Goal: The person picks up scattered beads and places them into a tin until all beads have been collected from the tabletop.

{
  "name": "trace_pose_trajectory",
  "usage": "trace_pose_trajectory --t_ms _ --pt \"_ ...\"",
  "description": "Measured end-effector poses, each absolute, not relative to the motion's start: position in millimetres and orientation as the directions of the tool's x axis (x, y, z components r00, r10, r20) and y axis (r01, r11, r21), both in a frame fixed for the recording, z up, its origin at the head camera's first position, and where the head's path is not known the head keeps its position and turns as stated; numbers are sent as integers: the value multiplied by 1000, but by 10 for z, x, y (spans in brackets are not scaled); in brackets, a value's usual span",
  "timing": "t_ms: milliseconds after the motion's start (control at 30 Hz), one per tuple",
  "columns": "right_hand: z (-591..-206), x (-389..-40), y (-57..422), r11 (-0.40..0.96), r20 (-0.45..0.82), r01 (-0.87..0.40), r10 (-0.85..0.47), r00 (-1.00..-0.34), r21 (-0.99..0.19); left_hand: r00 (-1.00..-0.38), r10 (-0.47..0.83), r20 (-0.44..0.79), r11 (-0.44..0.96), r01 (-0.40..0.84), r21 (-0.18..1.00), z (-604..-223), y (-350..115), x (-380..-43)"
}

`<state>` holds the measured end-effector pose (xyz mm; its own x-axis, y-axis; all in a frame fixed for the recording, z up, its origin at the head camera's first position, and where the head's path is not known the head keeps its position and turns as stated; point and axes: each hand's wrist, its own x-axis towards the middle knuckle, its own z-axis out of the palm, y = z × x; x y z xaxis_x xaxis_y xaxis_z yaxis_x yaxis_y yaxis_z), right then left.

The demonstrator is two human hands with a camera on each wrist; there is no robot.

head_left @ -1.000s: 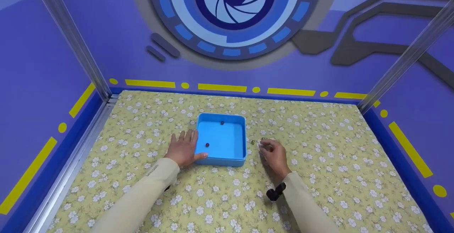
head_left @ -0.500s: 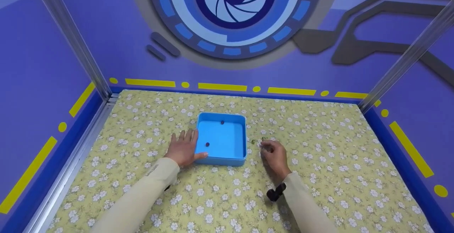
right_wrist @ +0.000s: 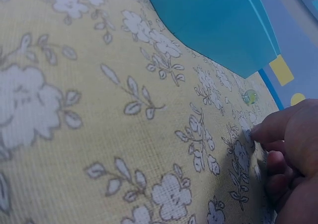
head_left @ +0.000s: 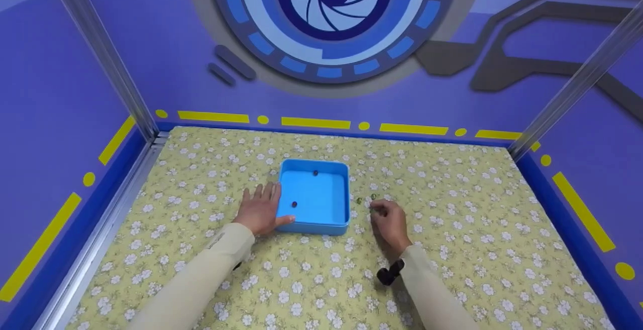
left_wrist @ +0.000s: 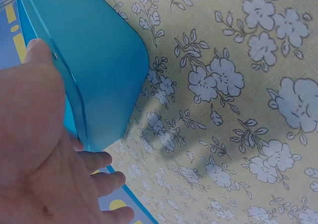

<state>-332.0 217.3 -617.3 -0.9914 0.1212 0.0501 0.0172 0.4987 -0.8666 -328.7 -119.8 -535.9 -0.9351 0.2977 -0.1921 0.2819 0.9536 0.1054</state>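
A square blue tray (head_left: 323, 229) sits on the flowered cloth. Inside it lie two small dark red balls, one (head_left: 294, 204) near the left side and another (head_left: 315, 173) by the back wall. My left hand (head_left: 258, 213) rests along the tray's left side, fingers straight, thumb over the rim near the front corner. To the tray's right, my right hand (head_left: 391, 223) is low at the cloth with fingers bent and fingertips close together; whether they pinch anything is hidden. Just beyond them lie two greenish glass marbles, one (head_left: 359, 200) nearer the tray and one (head_left: 373, 196) closer to the fingertips.
The flowered cloth (head_left: 472, 239) covers the whole tabletop. Blue-purple panels (head_left: 321, 104) with yellow markings stand behind and at both sides, with metal posts at the back corners. A black wrist device (head_left: 390, 272) sits on the right wrist.
Both hands stay almost still. The right fingertips have drawn back very slightly, so the marble beside them shows more fully. The tray and red balls keep their places.
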Motion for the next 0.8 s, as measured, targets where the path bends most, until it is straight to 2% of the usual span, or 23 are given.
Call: trace_pose_trajectory --t_ms 467,800 --pt "-6151 -3325 2151 446 -18 80 141 -990 -891 -937 294 -191 954 276 115 -5337 -1190 -3283" --pt "-6133 -3322 2156 490 17 58 146 -989 -870 -937 298 -184 954 285 91 -5372 -1198 -3293"
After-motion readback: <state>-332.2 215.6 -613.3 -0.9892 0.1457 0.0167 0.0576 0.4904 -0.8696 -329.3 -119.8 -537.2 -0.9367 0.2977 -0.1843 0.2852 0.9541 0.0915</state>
